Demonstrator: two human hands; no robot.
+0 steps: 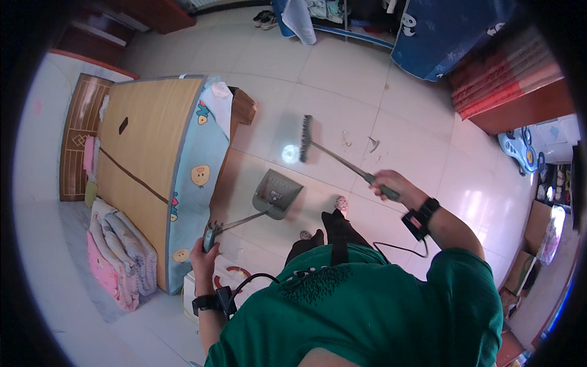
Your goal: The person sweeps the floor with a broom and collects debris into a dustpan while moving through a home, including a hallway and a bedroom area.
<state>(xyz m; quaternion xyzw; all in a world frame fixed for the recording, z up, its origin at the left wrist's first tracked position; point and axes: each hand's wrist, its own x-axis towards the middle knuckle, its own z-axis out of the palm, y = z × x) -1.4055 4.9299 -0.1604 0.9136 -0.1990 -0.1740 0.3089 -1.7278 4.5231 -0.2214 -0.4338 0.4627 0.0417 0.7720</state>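
My right hand [390, 184] grips the green handle of a broom [306, 137], whose dark bristle head is over the tiled floor, away from my body. In my left hand [204, 257] is the handle of a grey-green dustpan [277, 192], with its pan near my feet and beside the bed. The pan's toothed edge shows at the handle side, and some small bits seem to lie inside it. Right of the broom head, a small scrap [373, 144] and scattered light debris [346, 139] lie on the tiles.
A bed with a bamboo mat [151, 124] stands at left, with folded quilts [119, 257] beside it. A fabric wardrobe [422, 41] is open at the back, near shoes [266, 19]. At right are a blue toy-like item [518, 147] and cardboard boxes [520, 273].
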